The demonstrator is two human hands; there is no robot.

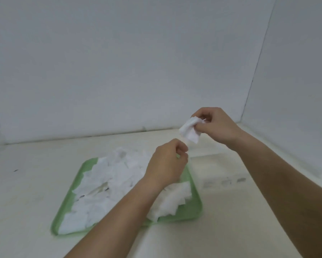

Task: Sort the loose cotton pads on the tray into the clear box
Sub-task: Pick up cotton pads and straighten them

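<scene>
Loads of white pads (110,179) are seen heaped on the green tray (194,211) in the head view. Most of the tray's floor is covered, and only the rim and the near right corner are left showing. The tray is set on a cream table (26,192), left of the middle.

Just right of the tray the clear box (224,181) can be made out. It's so see-through that only a faint outline and some grey marks on its near wall are picked up. Whether it touches the tray can't be told, and neither can what's inside it.

The right hand (214,125) is held up in the air beyond the tray's far right corner. A crumpled pad (190,132) is pinched between its thumb and curled fingers and hangs out to the left of the hand.

The left hand (165,164) is raised over the far right part of the tray, just below and left of the crumpled pad. Its fingers are curled in, with thumb and forefinger brought together. A speck of white is seen at the fingertips, but whether anything is actually gripped can't be told. The two hands are kept apart, and the left forearm is stretched across the tray's near right side.

A white wall (119,62) is seen behind the table.
</scene>
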